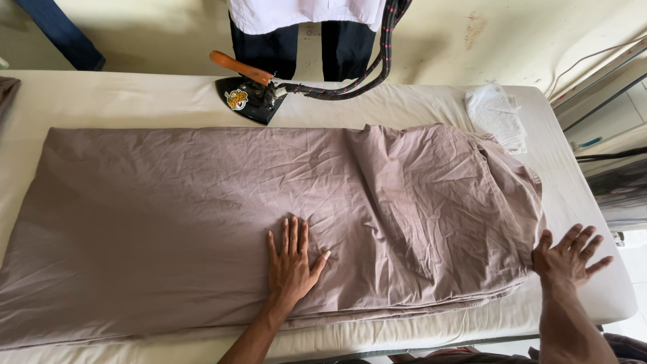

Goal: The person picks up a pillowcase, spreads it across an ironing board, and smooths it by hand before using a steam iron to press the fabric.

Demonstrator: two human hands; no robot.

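Note:
A large, wrinkled taupe cloth (168, 216), folded in layers, lies spread across a cream padded ironing table (121, 98). My left hand (291, 259) rests flat on the cloth near its front edge, fingers apart. At the cloth's right end, where the fabric bunches up, my right hand (569, 257) lies flat with fingers spread, touching the cloth's edge. Neither hand holds anything.
A black iron (248, 96) with an orange-brown handle stands at the table's back edge, its braided cord (367, 71) rising upward. A small folded white cloth (497, 114) lies at the back right. Clothes (303, 27) hang behind the table. A metal frame stands at the right.

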